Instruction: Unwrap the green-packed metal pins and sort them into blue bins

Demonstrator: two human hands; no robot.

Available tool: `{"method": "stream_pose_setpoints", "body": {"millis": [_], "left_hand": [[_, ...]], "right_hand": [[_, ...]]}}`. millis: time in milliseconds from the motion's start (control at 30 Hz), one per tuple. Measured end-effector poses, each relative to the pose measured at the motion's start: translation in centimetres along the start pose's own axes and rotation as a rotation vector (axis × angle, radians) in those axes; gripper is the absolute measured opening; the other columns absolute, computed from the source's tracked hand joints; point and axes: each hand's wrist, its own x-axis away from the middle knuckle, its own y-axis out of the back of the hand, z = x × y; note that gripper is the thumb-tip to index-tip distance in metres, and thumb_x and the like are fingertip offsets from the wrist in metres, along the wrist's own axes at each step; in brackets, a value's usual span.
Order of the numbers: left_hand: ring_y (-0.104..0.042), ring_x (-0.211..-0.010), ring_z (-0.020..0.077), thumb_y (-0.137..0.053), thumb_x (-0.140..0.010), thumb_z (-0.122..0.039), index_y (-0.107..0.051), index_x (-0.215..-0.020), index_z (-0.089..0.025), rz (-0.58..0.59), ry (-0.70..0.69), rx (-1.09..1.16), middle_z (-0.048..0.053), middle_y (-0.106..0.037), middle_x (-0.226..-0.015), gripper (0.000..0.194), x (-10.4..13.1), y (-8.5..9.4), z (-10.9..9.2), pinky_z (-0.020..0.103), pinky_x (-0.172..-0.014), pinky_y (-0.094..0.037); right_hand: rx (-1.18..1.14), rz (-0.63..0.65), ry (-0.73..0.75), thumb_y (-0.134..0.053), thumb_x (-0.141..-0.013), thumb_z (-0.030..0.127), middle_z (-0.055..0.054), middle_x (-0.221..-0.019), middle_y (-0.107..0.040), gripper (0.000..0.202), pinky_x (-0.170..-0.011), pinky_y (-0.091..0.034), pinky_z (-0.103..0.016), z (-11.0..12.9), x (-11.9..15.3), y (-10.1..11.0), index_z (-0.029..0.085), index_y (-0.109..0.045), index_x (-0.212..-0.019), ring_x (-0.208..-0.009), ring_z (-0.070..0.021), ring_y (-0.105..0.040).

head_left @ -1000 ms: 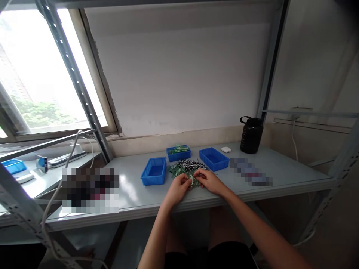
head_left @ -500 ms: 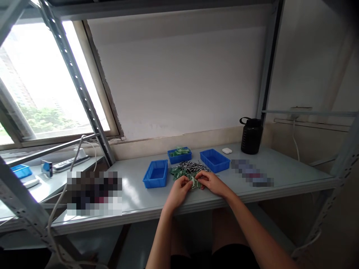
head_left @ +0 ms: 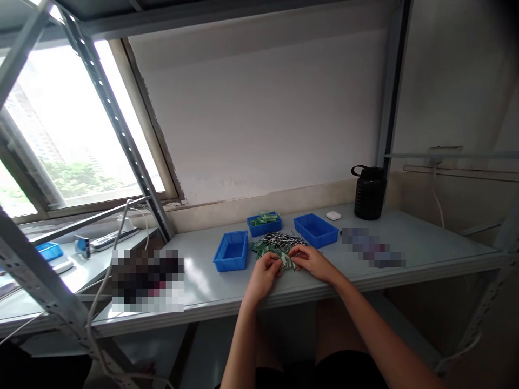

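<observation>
My left hand (head_left: 265,274) is closed, thumb and fingers pinching the left side of a small pale green and white strip-like bundle (head_left: 287,262). On the bundle's other side, my right hand (head_left: 315,262) pinches with thumb and forefinger. Both hands are low over the table's front part. Just beyond them lies a heap of thin black and silver stick-like pieces (head_left: 280,238). Dark green leaf-like pieces (head_left: 261,248) lie at its near left, partly hidden by my hands. What exactly the small pieces are is too small to tell.
Blue trays stand around the heap: one at left (head_left: 230,265), one at right (head_left: 326,240), and one behind (head_left: 266,230) with green pieces in it. A white case (head_left: 333,215) and a black bottle (head_left: 370,195) stand at back right. Blurred items lie on both sides of the grey table (head_left: 194,292).
The camera view has turned slightly left, so everything sits further right. The pale green bundle looks more spread between my fingers. Both hands still pinch it.
</observation>
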Motion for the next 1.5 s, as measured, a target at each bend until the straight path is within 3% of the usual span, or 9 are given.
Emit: {"method": "stream_pose_setpoints", "body": {"millis": [167,533,700,800,1033,1233,1333,1400,1500], "left_hand": [[-0.051,-0.061,0.0123,-0.059,-0.074,-0.039,-0.051,-0.079,-0.016,-0.007,0.007,0.045,-0.002,-0.052,-0.064,0.026,-0.1,0.0,0.0,0.025,-0.062,-0.041],[-0.050,-0.062,0.0119,-0.057,-0.077,-0.038,-0.050,-0.079,-0.016,0.002,0.001,0.033,-0.002,-0.050,-0.064,0.023,-0.1,0.1,0.4,0.024,-0.062,-0.040],[-0.048,-0.065,0.0118,-0.058,-0.077,-0.037,-0.052,-0.077,-0.015,0.004,-0.044,-0.008,-0.002,-0.050,-0.068,0.022,0.1,0.3,-0.1,0.023,-0.063,-0.039],[-0.047,-0.067,0.0118,-0.059,-0.077,-0.035,-0.055,-0.076,-0.015,-0.006,-0.086,-0.079,-0.001,-0.051,-0.070,0.021,0.4,0.4,-0.6,0.023,-0.063,-0.037],[-0.054,-0.077,0.0166,-0.058,-0.078,-0.034,-0.062,-0.083,-0.015,0.038,-0.114,-0.122,0.003,-0.062,-0.082,0.020,0.6,0.4,-0.9,0.026,-0.071,-0.041],[-0.049,-0.110,0.0239,-0.054,-0.081,-0.030,-0.068,-0.091,-0.018,0.059,-0.176,-0.193,0.009,-0.059,-0.110,0.021,0.7,0.4,-0.6,0.034,-0.096,-0.036],[-0.055,-0.099,0.0220,-0.057,-0.079,-0.028,-0.063,-0.099,-0.018,0.030,-0.133,-0.102,0.010,-0.058,-0.109,0.024,0.6,0.4,-0.2,0.034,-0.087,-0.042],[-0.059,-0.085,0.0188,-0.061,-0.075,-0.027,-0.054,-0.109,-0.017,-0.008,-0.066,-0.002,0.009,-0.058,-0.105,0.036,0.5,0.3,0.0,0.031,-0.077,-0.046],[-0.056,-0.068,0.0142,-0.063,-0.073,-0.029,-0.050,-0.109,-0.014,-0.005,-0.006,0.027,0.004,-0.059,-0.083,0.041,0.4,0.2,0.2,0.027,-0.064,-0.044]], "right_hand": [[-0.049,0.021,0.016,-0.057,-0.078,0.037,-0.002,-0.086,-0.057,0.020,-0.064,-0.049,-0.030,0.1,0.0,0.0,0.019,-0.059,-0.087,-0.077,-0.0170,-0.056],[0.030,0.038,0.008,-0.055,-0.080,0.037,-0.002,-0.085,-0.057,0.021,-0.065,-0.049,-0.029,0.8,0.2,0.0,0.020,-0.059,-0.091,-0.074,-0.0161,-0.055],[0.163,0.023,0.057,-0.060,-0.077,0.038,-0.006,-0.118,-0.050,0.024,-0.084,-0.046,-0.035,1.0,0.4,0.2,0.024,-0.062,-0.097,-0.101,-0.0217,-0.053],[0.153,0.048,0.050,-0.062,-0.076,0.037,-0.006,-0.128,-0.043,0.028,-0.087,-0.046,-0.037,0.8,0.5,0.2,0.025,-0.062,-0.101,-0.106,-0.0227,-0.052],[-0.009,0.155,0.016,-0.067,-0.072,0.033,-0.004,-0.107,-0.058,0.044,-0.084,-0.049,-0.035,1.1,0.7,-0.4,0.024,-0.052,-0.113,-0.093,-0.0197,-0.059],[-0.081,0.079,0.024,-0.066,-0.073,0.033,-0.004,-0.101,-0.059,0.032,-0.084,-0.048,-0.035,1.1,0.6,-0.8,0.021,-0.053,-0.100,-0.093,-0.0198,-0.060],[-0.137,0.069,0.020,-0.062,-0.076,0.036,-0.003,-0.095,-0.060,0.026,-0.084,-0.049,-0.036,1.1,0.5,-0.8,0.021,-0.053,-0.096,-0.096,-0.0211,-0.059],[-0.180,0.069,0.002,-0.061,-0.076,0.038,-0.003,-0.093,-0.061,0.027,-0.082,-0.050,-0.036,1.1,0.5,-0.7,0.021,-0.053,-0.095,-0.095,-0.0213,-0.059],[-0.209,0.096,0.004,-0.062,-0.076,0.039,-0.003,-0.091,-0.061,0.026,-0.080,-0.050,-0.036,1.2,0.6,-0.7,0.020,-0.053,-0.092,-0.091,-0.0205,-0.060]]}}
